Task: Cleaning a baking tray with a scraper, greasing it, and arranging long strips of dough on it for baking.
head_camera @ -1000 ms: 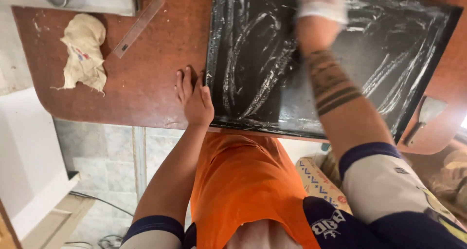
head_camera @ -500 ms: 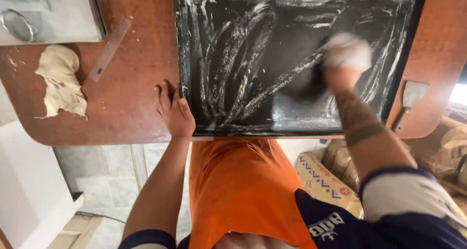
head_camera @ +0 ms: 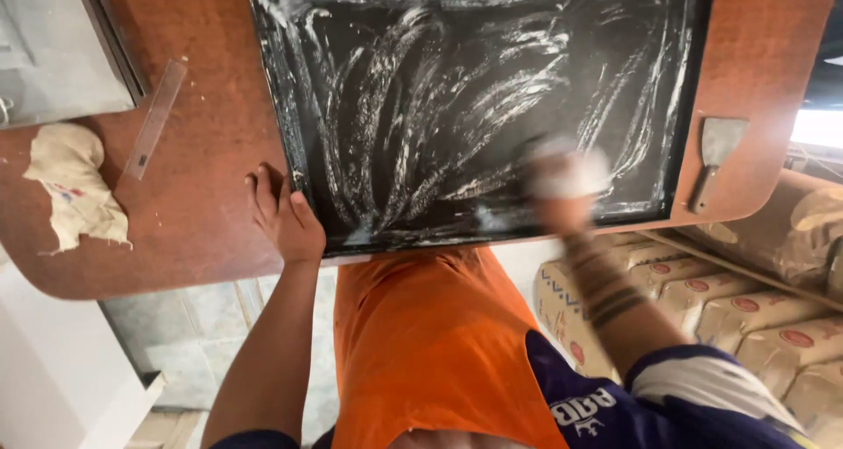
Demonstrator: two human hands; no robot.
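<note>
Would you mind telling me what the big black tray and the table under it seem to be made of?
Tray: probably dark metal, matte, with a thin raised rim, smeared with white streaks. Table: looks like reddish-brown wood laminate, smooth with a faint sheen and rounded corner.

On the brown counter [head_camera: 202, 229], the left hand [head_camera: 285, 216] rests flat against the edge of a black tray [head_camera: 474, 89] smeared white, while the blurred right hand [head_camera: 562, 186] presses a white wad [head_camera: 569, 170] onto it.

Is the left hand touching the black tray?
Touching: in the head view, the left hand rests flat on the table, pressed against the black tray's edge.
</note>
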